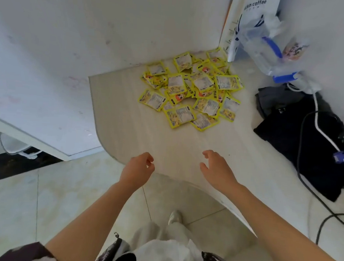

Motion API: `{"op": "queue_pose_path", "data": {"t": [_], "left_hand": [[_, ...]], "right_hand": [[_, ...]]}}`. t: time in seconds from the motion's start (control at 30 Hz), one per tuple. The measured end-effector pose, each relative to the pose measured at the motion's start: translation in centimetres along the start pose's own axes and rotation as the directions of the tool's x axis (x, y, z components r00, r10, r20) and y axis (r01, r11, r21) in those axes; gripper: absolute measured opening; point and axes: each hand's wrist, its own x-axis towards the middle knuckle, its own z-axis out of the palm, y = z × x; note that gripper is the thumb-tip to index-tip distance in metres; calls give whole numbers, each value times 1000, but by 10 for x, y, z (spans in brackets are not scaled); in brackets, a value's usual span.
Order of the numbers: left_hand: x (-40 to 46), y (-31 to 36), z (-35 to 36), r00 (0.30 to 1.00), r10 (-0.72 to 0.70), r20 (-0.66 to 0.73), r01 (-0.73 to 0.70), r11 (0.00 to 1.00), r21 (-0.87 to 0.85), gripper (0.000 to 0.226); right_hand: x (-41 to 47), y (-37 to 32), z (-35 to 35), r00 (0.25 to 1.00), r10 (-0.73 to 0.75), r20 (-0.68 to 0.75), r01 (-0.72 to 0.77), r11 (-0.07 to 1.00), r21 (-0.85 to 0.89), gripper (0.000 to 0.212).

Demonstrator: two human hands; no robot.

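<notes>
Our left hand (139,166) and right hand (215,168), empty and loosely curled, hover with the yellow packet pile (190,91) straight ahead on the counter (127,117), about equally far from both.

Readable only: "ckin coffee" in dark letters, the start cut off, on the white paper bag (254,16) at the far right corner of the table (127,117). Print on the yellow packets (190,91) by the far edge too small to read.
</notes>
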Motion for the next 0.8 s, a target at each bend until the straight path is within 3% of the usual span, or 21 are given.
{"op": "queue_pose_path", "data": {"t": [0.2,0.33,0.53,0.67,0.8], "left_hand": [[64,23,-9,998,41,56,-47,993,106,25],[110,42,-16,982,140,129,-166,959,229,31],[165,74,-10,927,327,186,-373,867,330,41],[190,88,1,890,392,232,-452,824,342,57],[200,91,12,863,394,316,-501,743,443,66]], "right_hand": [[62,0,-22,999,32,7,-32,998,-50,45],[104,-3,-33,999,38,27,-33,986,-163,46],[152,0,-35,998,-44,49,63,864,-499,65],[173,2,-33,995,-71,64,95,814,-573,85],[175,8,-29,990,-128,58,137,772,-621,78]]}}
